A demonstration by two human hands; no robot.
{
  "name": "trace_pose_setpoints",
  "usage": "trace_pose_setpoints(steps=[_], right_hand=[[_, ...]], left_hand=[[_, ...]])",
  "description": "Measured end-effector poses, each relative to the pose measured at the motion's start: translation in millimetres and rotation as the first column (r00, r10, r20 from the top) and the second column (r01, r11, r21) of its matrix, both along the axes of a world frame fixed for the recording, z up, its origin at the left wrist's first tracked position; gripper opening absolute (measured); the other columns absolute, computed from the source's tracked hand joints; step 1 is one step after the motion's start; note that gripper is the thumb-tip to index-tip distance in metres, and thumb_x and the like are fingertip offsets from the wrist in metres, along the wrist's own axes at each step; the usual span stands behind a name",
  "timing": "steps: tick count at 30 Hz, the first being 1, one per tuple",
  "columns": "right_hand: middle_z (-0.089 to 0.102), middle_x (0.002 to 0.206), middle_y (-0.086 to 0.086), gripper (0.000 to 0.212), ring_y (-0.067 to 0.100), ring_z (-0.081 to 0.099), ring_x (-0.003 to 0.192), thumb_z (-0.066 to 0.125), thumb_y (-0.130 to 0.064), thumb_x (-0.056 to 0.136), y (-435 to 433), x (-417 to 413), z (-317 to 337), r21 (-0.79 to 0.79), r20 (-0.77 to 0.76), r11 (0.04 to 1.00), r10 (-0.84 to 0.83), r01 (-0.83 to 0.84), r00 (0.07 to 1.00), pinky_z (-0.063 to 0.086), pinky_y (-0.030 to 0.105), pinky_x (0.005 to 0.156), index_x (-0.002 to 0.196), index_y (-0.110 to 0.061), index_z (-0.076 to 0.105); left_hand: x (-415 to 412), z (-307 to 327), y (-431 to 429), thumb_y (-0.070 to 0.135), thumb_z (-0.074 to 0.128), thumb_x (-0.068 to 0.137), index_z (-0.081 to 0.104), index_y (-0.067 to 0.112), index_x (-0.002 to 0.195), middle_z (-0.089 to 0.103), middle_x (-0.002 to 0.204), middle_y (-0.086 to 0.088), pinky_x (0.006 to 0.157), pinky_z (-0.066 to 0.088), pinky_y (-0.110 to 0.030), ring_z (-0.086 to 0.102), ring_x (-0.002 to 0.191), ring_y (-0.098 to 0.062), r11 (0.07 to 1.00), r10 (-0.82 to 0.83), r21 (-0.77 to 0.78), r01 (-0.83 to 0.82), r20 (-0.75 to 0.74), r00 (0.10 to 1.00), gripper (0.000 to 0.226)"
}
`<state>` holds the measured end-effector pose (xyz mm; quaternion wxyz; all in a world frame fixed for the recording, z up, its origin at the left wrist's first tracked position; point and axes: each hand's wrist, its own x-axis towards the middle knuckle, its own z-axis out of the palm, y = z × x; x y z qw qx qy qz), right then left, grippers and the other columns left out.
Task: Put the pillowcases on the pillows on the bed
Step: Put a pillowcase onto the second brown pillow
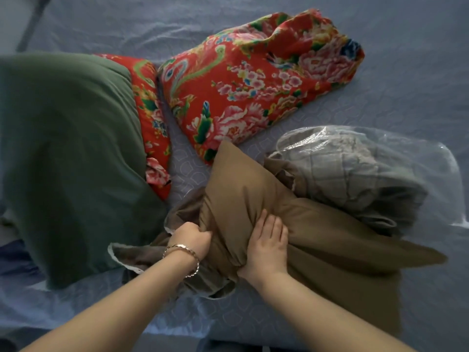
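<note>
Plump tan-brown fabric pillow (243, 189) lying near the front edge of the bed, partly sheathed in a duller brown pillowcase (149, 252) bunched around its near end. Left hand (193, 238), gold chain bracelet (186, 257) at the wrist, fingers (203, 235) closed on the gathered pillowcase cloth at the pillow's left side. Right hand (266, 246) pressed on the pillow's near end, fingers spread across the top, thumb tucked beneath, pinching the stuffing. Just behind and right, touching the pillow, folded grey checked cloth in a clear plastic bag (355, 163). Farther back, a red floral-print pillow (253, 82), its far end loose and rumpled. To the left, a big dark green cushion (68, 153) lying over a second red floral piece (152, 118). Beneath everything, the pale blue-grey patterned bed sheet (406, 72).
</note>
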<state>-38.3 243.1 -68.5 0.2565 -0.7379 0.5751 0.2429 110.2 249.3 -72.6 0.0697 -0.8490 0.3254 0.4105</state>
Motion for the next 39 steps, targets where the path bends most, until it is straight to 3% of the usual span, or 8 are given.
trace_pose_setpoints(steps=[5,9,15,23,27,34,37,39], right_hand=[[0.059,0.095,0.016,0.104,0.034,0.062,0.084,0.083,-0.050,0.031,-15,-10,-10,-0.186,0.160,0.979,-0.057,0.087,0.985,0.052,0.039,0.072,0.116,-0.004,0.044],[0.057,0.112,0.006,0.042,0.028,0.057,0.104,0.060,-0.030,0.081,-28,-18,14,-0.069,0.210,0.990,-0.105,0.122,0.972,0.045,0.033,0.082,0.117,-0.015,0.044],[0.067,0.102,0.006,0.022,0.031,0.060,0.098,0.051,-0.017,0.080,-43,-68,76,-0.082,0.267,0.977,-0.167,0.195,0.949,0.045,0.031,0.074,0.101,-0.018,0.055],[0.070,0.086,0.003,0.012,0.028,0.063,0.083,0.057,-0.013,0.075,-50,-136,184,-0.138,0.480,0.981,-0.053,0.135,0.876,0.046,0.031,0.064,0.084,-0.020,0.059],[0.068,0.089,0.002,0.020,0.026,0.061,0.085,0.055,-0.015,0.072,-48,-145,210,-0.170,0.443,0.985,0.055,0.023,0.895,0.045,0.030,0.066,0.089,-0.023,0.058],[0.064,0.090,0.002,0.013,0.025,0.060,0.085,0.053,-0.016,0.075,-38,-159,217,-0.178,0.364,0.949,0.309,-0.260,0.878,0.036,0.027,0.062,0.084,-0.024,0.050],[0.065,0.092,0.000,0.014,0.023,0.060,0.087,0.054,-0.016,0.077,-32,-160,209,-0.165,0.372,0.935,0.353,-0.313,0.859,0.035,0.024,0.064,0.088,-0.026,0.052],[0.065,0.095,0.000,0.020,0.022,0.060,0.089,0.054,-0.016,0.079,-30,-162,205,-0.165,0.387,0.942,0.335,-0.293,0.859,0.033,0.023,0.065,0.096,-0.024,0.057]], left_hand=[[12,12,-6,0.044,0.061,0.083,0.050,0.017,0.057,0.050,0.058,0.003,0.050,0.034,-0.025,0.048,0.058,-0.013,0.979,-0.201,0.004,0.203,-0.118,0.973,0.039],[29,35,-3,0.037,0.073,0.069,0.048,0.029,0.071,0.059,0.073,0.007,0.060,0.045,-0.022,0.056,0.068,-0.011,0.941,-0.333,-0.024,0.338,-0.243,0.911,0.026],[35,108,-16,0.018,0.051,0.088,0.064,0.019,0.107,0.064,0.112,-0.003,0.083,0.047,-0.026,0.061,0.102,-0.021,0.624,-0.764,0.251,0.740,-0.006,0.646,0.023],[5,202,-59,0.010,0.047,0.090,0.038,0.004,0.129,0.048,0.124,-0.015,0.089,0.048,-0.037,0.054,0.110,-0.032,0.862,-0.489,0.081,0.501,0.395,0.777,0.041],[-4,225,-73,0.022,0.067,0.079,0.058,0.009,0.073,0.054,0.073,-0.005,0.059,0.038,-0.026,0.050,0.067,-0.020,0.962,-0.142,-0.217,0.165,0.119,0.983,0.017],[-40,230,-81,-0.008,0.060,0.074,0.066,0.016,0.101,0.060,0.093,-0.005,0.081,0.045,-0.028,0.052,0.090,-0.020,0.769,0.041,-0.597,-0.228,-0.310,0.950,0.036],[-67,240,-75,-0.010,0.049,0.081,0.063,0.019,0.111,0.060,0.100,-0.001,0.066,0.048,-0.016,0.054,0.089,-0.018,0.826,-0.206,-0.564,0.017,-0.273,0.940,0.044],[-88,243,-62,-0.001,0.044,0.087,0.061,0.024,0.117,0.060,0.116,0.001,0.086,0.048,-0.022,0.055,0.104,-0.018,0.758,-0.565,-0.452,0.471,-0.092,0.820,0.043]])
